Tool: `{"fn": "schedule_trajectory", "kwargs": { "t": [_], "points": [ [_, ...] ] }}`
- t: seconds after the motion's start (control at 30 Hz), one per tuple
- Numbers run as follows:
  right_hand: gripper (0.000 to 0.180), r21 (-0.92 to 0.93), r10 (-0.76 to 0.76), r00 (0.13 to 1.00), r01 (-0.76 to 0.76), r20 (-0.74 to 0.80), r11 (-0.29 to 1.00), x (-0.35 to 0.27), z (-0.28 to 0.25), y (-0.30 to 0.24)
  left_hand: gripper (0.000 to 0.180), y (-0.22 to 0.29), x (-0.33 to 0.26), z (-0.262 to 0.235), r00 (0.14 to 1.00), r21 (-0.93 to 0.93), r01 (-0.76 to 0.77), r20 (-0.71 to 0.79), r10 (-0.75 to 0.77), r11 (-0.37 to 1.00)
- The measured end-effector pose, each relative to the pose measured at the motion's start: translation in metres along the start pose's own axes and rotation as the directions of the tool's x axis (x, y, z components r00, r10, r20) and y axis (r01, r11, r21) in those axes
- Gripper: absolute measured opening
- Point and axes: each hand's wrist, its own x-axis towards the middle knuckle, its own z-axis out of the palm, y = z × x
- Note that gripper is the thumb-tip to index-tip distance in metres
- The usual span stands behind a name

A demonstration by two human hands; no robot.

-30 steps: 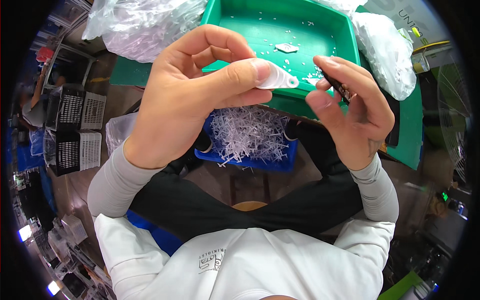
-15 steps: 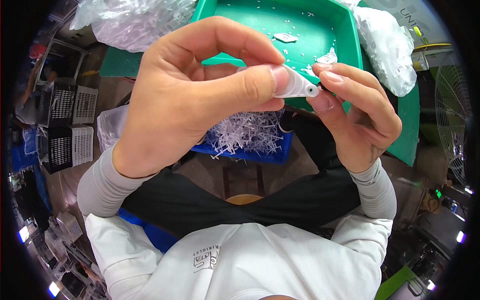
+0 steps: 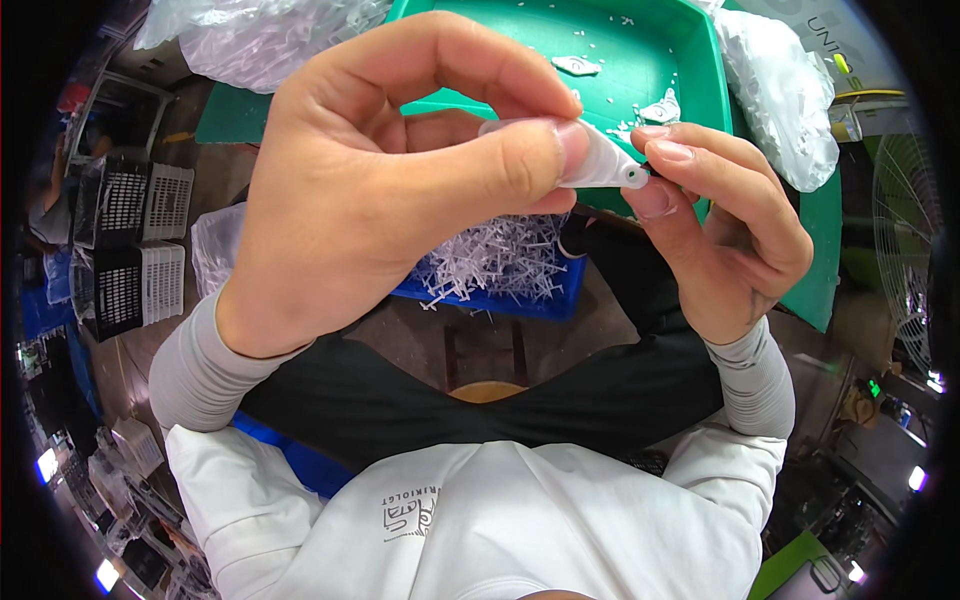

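Note:
My left hand [image 3: 370, 190] pinches a small white plastic part [image 3: 604, 164] between thumb and fingers. The part narrows to a rounded tip with a small hole, pointing right. Close against that tip, my right hand [image 3: 735, 225] has thumb and fingertips drawn together. A tiny dark bit shows between those fingertips, too small to name. Behind the hands stands a green tray [image 3: 712, 62], holding white plastic pieces [image 3: 577, 66], another flat piece [image 3: 662, 107] and scattered white crumbs.
Below the hands sits a blue bin [image 3: 572, 292] heaped with thin white plastic bits [image 3: 497, 262]. Clear plastic bags lie at the far left [image 3: 270, 45] and far right [image 3: 785, 105]. Crates [image 3: 112, 205] are stacked on the left; a wire-guarded fan [image 3: 905, 220] stands on the right.
Both hands and the white plastic part have shifted slightly relative to the tray, the part's tip a little to the right. The grip of each hand looks much the same.

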Motion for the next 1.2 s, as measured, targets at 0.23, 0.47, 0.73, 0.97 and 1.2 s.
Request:
{"fn": "schedule_trajectory", "kwargs": {
  "t": [0.23,0.47,0.73,0.97,1.2],
  "points": [
    [0.029,0.001,0.031,0.999,-0.031,0.013,1.000,0.001,-0.001,-0.002,0.018,0.024,0.000,0.012,0.997,0.073,0.075,-0.015,-0.074,0.994],
    [0.029,-0.038,-0.024,1.000,0.024,0.011,0.999,0.002,-0.002,0.000,0.020,0.026,-0.007,0.029,0.995,0.000,0.094,-0.019,-0.094,0.996],
    [0.027,-0.026,0.022,0.999,-0.021,0.025,0.999,0.001,-0.003,-0.003,0.017,0.034,-0.002,0.028,0.970,-0.024,0.234,0.072,-0.232,0.972],
    [0.030,-0.018,-0.038,0.999,0.038,0.034,0.999,0.003,-0.004,0.001,0.016,0.032,-0.001,0.028,0.968,-0.028,0.236,0.093,-0.233,0.971],
    [0.029,-0.043,-0.015,0.999,0.016,0.030,0.999,0.001,-0.003,0.000,0.015,0.030,-0.002,0.028,0.965,-0.059,0.253,0.090,-0.247,0.966]
  ]
}}
